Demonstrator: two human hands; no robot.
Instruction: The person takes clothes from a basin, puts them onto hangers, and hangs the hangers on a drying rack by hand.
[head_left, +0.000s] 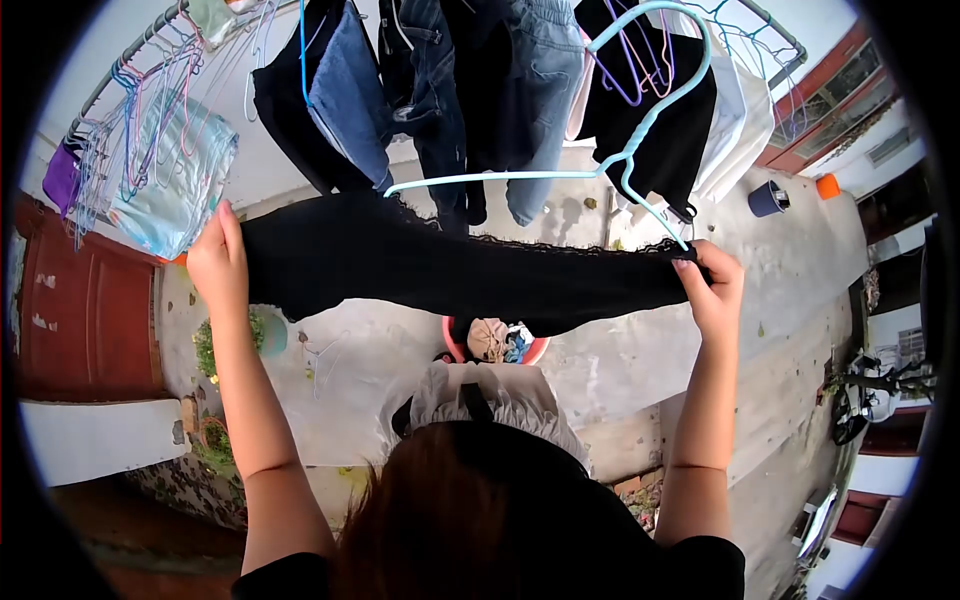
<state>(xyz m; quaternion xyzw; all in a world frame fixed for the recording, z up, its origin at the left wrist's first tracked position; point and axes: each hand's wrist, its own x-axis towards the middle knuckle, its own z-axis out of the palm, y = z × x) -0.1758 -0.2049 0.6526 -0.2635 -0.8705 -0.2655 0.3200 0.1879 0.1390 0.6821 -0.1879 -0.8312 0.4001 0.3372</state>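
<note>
A black lace-trimmed garment (440,260) is stretched sideways between my two hands. My left hand (218,262) is closed on its left end, thumb pointing up. My right hand (715,285) pinches the other end, close to the lower right tip of a pale blue hanger (500,177). The hanger is tilted, its hook up at the right, and its lower left part goes behind or into the garment near the lace edge. Whether its left tip is inside the cloth, I cannot tell.
Ahead, a metal rail (125,55) carries jeans (545,100), dark clothes and several bare hangers (150,130). Below the garment, a red basin (540,350) holds laundry. A dark bucket (768,198) stands at right; a potted plant (235,345) is at left.
</note>
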